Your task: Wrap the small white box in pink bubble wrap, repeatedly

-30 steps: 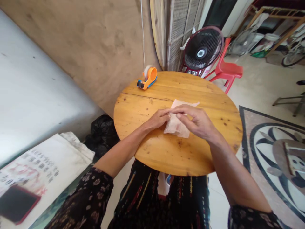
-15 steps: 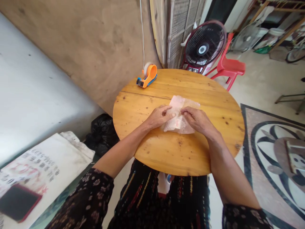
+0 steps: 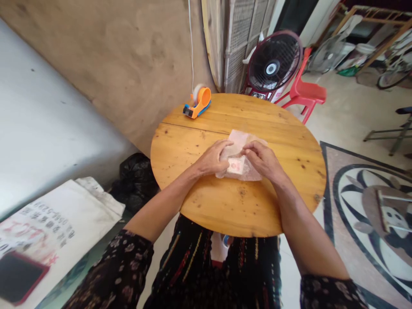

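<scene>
A sheet of translucent pinkish wrap (image 3: 238, 138) lies on the round wooden table (image 3: 212, 206). On its near part rests a small whitish block with red marks (image 3: 236, 165). My left hand (image 3: 212, 159) is at the left side of the wrap, thumb and fingers apart, the thumb tip beside the block's left edge. My right hand (image 3: 262, 159) is on the right side, thumb and index finger pinched at the wrap just above the block. Whatever lies between those fingertips is too small to make out clearly.
An orange and blue tape dispenser (image 3: 199, 103) stands at the table's back left. Beyond the table are a fan (image 3: 273, 64) and a red chair (image 3: 307, 92). Black bags (image 3: 137, 178) and a white sack (image 3: 71, 214) are at the left.
My left thumb has drawn down and back to the block's left edge, so more of the block shows. My right hand stays pinched at nearly the same place. The view has shifted slightly.
</scene>
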`<control>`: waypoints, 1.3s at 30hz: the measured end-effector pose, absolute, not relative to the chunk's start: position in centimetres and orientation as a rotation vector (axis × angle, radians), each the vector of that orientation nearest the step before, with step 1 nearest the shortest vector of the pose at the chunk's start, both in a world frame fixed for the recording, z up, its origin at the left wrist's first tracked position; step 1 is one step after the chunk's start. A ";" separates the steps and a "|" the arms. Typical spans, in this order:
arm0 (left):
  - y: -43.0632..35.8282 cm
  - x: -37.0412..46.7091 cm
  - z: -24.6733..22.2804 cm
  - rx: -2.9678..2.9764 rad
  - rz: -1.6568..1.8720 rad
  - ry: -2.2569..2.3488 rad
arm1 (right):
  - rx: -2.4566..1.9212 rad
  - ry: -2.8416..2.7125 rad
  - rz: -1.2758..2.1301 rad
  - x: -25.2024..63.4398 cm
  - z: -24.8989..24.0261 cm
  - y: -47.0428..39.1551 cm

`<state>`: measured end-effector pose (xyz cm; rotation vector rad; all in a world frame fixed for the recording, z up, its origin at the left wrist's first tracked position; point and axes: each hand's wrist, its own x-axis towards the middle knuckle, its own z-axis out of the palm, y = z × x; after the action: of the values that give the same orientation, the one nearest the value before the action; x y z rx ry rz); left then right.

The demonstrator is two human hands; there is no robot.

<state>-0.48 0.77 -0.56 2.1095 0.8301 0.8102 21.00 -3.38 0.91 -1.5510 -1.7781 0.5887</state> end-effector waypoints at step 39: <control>1.4 -1.1 -0.9 2.462 1.725 0.986 | -1.339 -1.423 0.975 20.2 1.4 -3.6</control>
<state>-1.12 1.43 -0.89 2.4624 0.9863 1.7247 20.17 -3.60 1.42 -1.3390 -1.4230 0.9747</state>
